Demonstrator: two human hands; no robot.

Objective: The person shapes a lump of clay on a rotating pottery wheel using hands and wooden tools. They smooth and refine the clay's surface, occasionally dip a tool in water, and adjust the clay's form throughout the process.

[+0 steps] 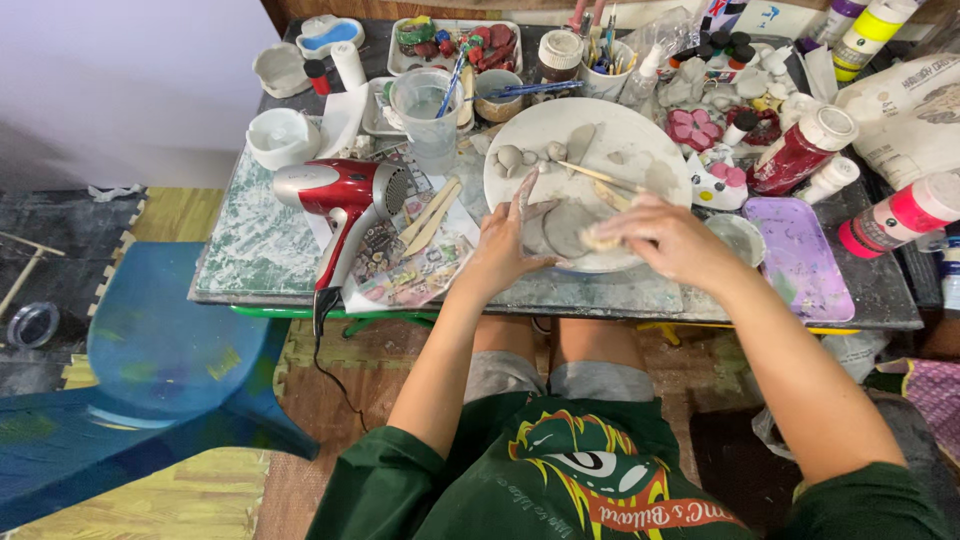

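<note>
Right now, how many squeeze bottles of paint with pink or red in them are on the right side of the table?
2: a dark red paint bottle lying beside the white plate, and a pink paint bottle at the right edge. Clutter behind may hide others.

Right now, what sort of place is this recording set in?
Probably a home or hobby craft corner for clay modelling: both hands work grey clay on a round white board, with paint bottles, a cup of brushes and a red hair dryer about.

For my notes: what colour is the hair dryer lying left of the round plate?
The hair dryer is glossy red with silver trim, seen clearly in the head view.
</note>
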